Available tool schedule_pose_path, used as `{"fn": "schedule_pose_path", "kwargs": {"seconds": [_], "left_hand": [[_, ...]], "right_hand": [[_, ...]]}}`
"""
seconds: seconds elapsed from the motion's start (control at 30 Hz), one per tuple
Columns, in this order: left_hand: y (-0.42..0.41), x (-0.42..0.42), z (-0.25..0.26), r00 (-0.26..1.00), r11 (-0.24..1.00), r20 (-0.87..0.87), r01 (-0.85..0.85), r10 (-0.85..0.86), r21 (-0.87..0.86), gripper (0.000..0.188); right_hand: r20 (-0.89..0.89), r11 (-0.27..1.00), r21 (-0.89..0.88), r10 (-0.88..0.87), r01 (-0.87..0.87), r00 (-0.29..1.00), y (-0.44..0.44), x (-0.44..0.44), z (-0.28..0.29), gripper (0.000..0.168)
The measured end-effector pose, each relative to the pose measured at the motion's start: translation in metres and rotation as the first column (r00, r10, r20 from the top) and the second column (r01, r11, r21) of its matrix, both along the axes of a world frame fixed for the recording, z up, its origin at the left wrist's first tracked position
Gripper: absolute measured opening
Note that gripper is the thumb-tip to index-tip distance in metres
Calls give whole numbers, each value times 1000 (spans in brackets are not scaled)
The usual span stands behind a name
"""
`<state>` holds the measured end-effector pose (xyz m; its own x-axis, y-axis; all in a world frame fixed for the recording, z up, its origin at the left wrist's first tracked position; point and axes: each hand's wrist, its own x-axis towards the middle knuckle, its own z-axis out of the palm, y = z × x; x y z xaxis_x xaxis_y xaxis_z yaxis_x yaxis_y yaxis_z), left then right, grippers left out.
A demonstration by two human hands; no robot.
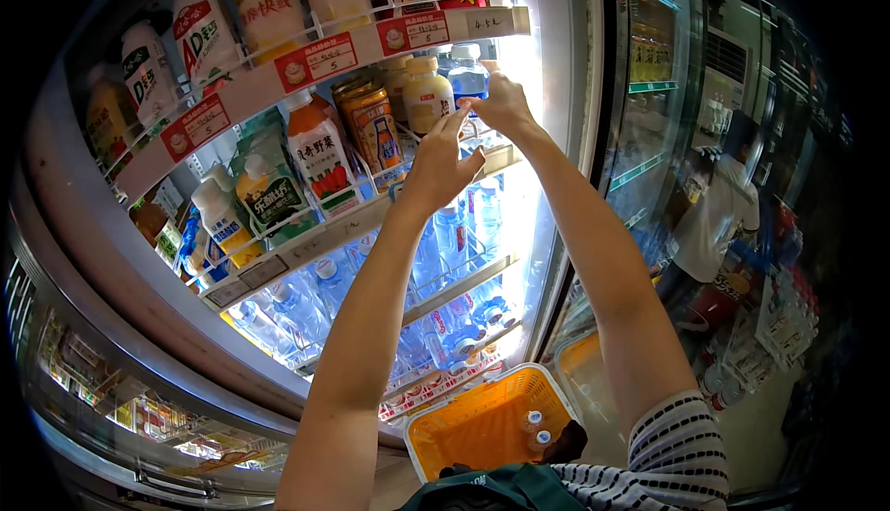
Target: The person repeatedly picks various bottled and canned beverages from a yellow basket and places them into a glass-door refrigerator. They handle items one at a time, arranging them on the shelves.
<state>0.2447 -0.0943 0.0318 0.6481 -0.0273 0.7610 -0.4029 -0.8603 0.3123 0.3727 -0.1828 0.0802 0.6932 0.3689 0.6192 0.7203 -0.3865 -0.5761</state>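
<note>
My right hand [506, 102] reaches onto the upper middle shelf of a lit drinks fridge. It lies against the right side of a clear plastic bottle [469, 77] with a white cap and blue label; its far fingers are partly hidden, so a firm grip cannot be confirmed. My left hand [441, 167] is raised at the same shelf's front, thumb apart from the fingers, with nothing visible in it. Its fingertips come close to my right thumb. Just behind them stands a cream-coloured bottle [425, 97] with a yellow cap. Beside that are gold-orange cans [375, 129].
White wire guards and shelf rails [306, 240] front the shelves. Water bottles [452, 233] fill the lower ones. An orange plastic basket [459, 434] holding bottles stands below. The glass door [640, 129] is open at right, reflecting a person [716, 219]. A curved display case [139, 400] is at left.
</note>
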Motion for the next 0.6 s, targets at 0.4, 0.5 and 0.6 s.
{"fn": "schedule_pose_path", "kwargs": {"seconds": [0.4,0.5,0.6], "left_hand": [[1,4,-1,997,999,79,-9,6,37,63],[-2,10,0,985,992,173,-22,0,128,63],[13,11,-3,969,972,244,-90,35,217,62]], "right_hand": [[141,987,150,31,-52,989,45,41,-13,75],[123,914,338,194,-225,973,42,56,-22,71],[227,982,182,-100,59,969,34,29,-25,78]]}}
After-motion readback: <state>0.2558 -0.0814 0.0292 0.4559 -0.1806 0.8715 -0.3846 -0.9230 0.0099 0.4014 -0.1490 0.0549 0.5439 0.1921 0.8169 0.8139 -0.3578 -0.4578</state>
